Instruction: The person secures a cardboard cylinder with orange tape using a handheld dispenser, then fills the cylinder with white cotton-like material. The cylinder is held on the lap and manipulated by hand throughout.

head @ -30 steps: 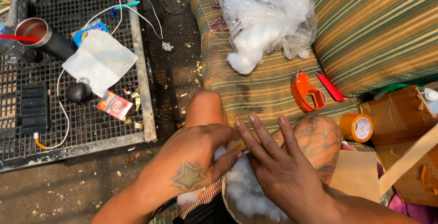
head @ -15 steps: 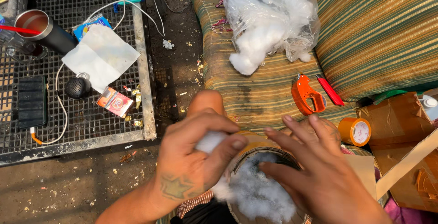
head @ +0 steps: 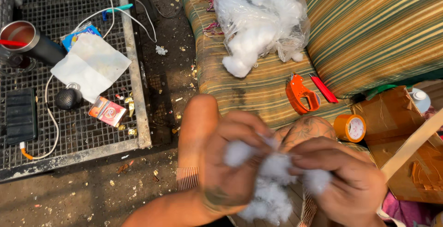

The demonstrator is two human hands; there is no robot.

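Both hands are low in the view, at about 6 o'clock, pulling at a clump of white fluffy stuffing. The left hand has its fingers pinched around one puff of it, and the right hand pinches another puff on the other side — so the fluff hangs stretched between them, over the person's lap. This stuff looks very light and very soft; it would squash flat and tear apart with hardly any pull. Bits may float away or stick to fingers, so it seems best to grab a whole tuft near its thick middle, not the thin wisps. Up at 12 o'clock a clear plastic bag with more white fluff lies on a striped cushion. At 2 o'clock sit an orange tape cutter and an orange tape roll. At 9 o'clock a metal grate holds a dark cup and white paper.
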